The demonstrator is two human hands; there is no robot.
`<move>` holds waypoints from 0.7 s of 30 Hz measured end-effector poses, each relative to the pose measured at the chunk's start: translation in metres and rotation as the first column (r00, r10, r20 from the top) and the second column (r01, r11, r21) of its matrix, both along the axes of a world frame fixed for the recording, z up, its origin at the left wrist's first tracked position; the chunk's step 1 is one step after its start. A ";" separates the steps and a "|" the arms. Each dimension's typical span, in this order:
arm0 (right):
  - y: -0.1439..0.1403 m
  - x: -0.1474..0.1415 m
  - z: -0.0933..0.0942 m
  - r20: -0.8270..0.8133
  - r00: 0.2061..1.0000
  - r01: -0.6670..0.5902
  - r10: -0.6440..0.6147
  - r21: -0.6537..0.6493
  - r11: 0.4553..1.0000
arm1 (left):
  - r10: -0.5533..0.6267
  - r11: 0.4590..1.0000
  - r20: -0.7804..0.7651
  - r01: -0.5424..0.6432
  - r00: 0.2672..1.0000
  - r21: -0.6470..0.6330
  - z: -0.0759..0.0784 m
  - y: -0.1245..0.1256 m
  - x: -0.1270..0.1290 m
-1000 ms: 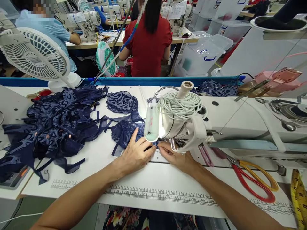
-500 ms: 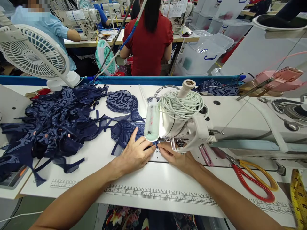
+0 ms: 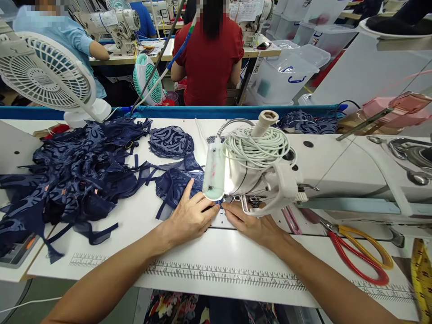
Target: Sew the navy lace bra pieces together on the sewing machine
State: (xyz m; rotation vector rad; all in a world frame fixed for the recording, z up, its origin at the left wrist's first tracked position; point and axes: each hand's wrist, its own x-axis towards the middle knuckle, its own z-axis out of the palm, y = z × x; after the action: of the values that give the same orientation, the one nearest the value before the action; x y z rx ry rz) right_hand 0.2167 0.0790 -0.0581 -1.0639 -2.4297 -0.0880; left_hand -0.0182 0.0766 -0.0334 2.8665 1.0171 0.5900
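- Left hand (image 3: 191, 218) lies flat, palm down, on the navy lace piece (image 3: 175, 184); its fingertips press the cloth edge just in front of the sewing machine (image 3: 270, 180) head; fingers spread and closed on nothing, pinning the cloth to the table (image 3: 135, 225).
- Right hand (image 3: 253, 225) rests on the table under the machine head; its fingertips meet the left hand's at the cloth edge by the needle; whether it pinches the cloth or only presses it, I cannot tell.
- The lace piece lies on the table just left of the machine head, its near edge under both hands, the rest trailing back and left.
- A pile (image 3: 70, 175) of the same navy lace covers the table's left part, apart from the hands; one lace cup (image 3: 171, 142) lies behind the held piece.
- A coil of white cord (image 3: 258, 146) sits on top of the machine.
- Red and yellow scissors (image 3: 357, 252) lie to the right, well away from the right hand.
- A printed ruler (image 3: 219, 272) runs along the table's near edge.
- A white fan (image 3: 47, 76) stands at the far left; two people sit with their backs turned at benches beyond.
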 end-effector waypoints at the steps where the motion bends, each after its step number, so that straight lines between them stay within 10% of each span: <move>1: 0.000 0.001 0.001 0.034 0.999 -0.012 0.011 0.023 1.000 | -0.001 1.000 0.005 0.001 1.000 0.001 0.001 0.000 0.000; 21: 0.000 0.003 0.002 0.031 0.999 -0.012 0.011 0.036 0.999 | 0.011 1.000 0.066 -0.010 0.998 -0.015 -0.002 0.002 0.000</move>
State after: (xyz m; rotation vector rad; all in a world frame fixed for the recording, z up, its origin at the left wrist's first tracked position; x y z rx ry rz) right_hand 0.2199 0.0787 -0.0561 -1.0400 -2.4518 -0.1449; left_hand -0.0182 0.0787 -0.0356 2.8105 1.0227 0.6713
